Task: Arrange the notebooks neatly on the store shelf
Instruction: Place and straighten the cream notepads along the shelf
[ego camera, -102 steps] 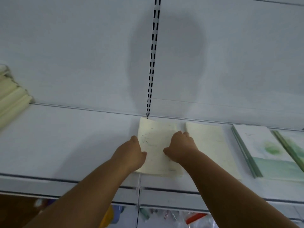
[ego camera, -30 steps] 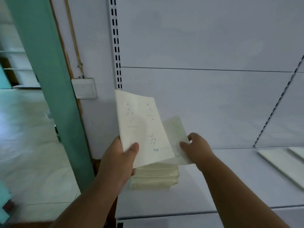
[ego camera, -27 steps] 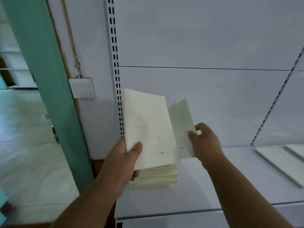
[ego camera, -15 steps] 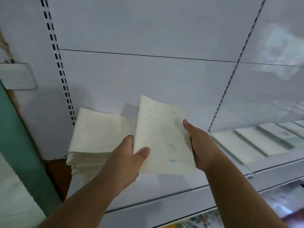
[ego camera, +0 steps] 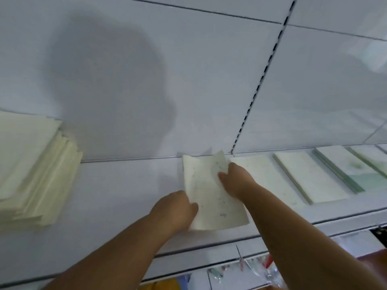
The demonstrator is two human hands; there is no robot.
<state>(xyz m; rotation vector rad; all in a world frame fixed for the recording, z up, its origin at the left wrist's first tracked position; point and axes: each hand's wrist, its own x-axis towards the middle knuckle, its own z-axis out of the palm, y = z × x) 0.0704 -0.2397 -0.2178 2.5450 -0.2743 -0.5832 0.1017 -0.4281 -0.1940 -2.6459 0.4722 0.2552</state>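
head view: my left hand (ego camera: 174,208) grips the near left corner of the cream notebook (ego camera: 211,193), thumb on the cover and fingers hidden beneath it. my right hand (ego camera: 234,181) rests over the notebook's right edge toward the far end; i cannot tell whether those fingers curl under the edge or only press on it. the notebook lies low over the shelf (ego camera: 125,195), its far right corner curled upward, so i judge it not yet flat. its long axis runs from 6 o'clock to 12 o'clock, tilted a little toward 11, far end near the back panel (ego camera: 209,91). from the notebook, the placed notebook (ego camera: 266,174) lies just beside it at 3 o'clock, partly behind my right hand, with further notebooks in a row (ego camera: 310,176) beyond it. the supply stack (ego camera: 31,168) sits well apart at 9 o'clock. the coming move, as i judge it, turns on squaring this long axis parallel to the neighbour at 3 o'clock; my right hand is the nearer to that neighbour, my left steers the near end.
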